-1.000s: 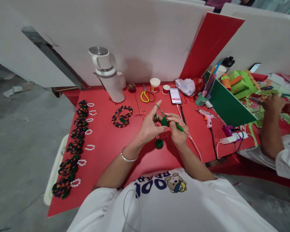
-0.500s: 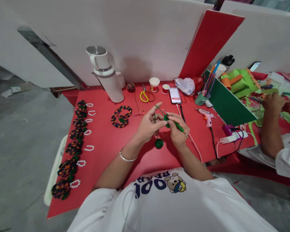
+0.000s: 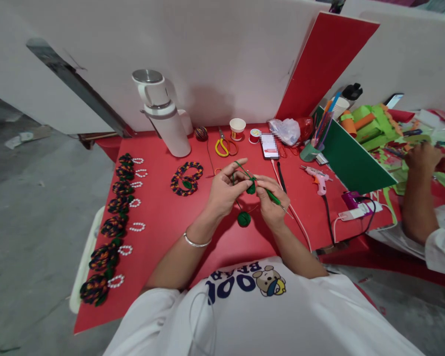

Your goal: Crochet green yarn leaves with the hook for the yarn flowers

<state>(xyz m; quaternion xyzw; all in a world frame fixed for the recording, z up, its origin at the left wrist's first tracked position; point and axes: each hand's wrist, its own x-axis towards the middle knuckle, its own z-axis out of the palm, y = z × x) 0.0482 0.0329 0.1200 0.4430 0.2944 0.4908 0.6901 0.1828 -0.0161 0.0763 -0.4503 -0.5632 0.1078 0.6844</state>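
Observation:
My left hand (image 3: 224, 192) pinches a small green crocheted piece (image 3: 251, 188) between thumb and finger, with green yarn running over its raised index finger. In my right hand (image 3: 272, 205) is a crochet hook with a green handle (image 3: 273, 197), its tip at the green piece. A ball of green yarn (image 3: 244, 219) lies on the red table just below the hands. Left of my left hand rests a dark multicoloured braided loop (image 3: 186, 179) with a green bit at its centre. Yellow-and-orange scissors (image 3: 222, 148) lie beyond my hands.
Braided pieces (image 3: 113, 226) with bead loops line the left of the table (image 3: 159, 247). A white flask (image 3: 168, 128), paper cup (image 3: 237, 129) and phone (image 3: 270, 146) stand or lie along the back. Right are a pink glue gun (image 3: 321, 182), green divider (image 3: 352, 153) and another person's hand (image 3: 424, 155).
My left thumb and fingers have drawn closer together around the green piece, which has shifted slightly left. The hook's tip has moved left and down toward it.

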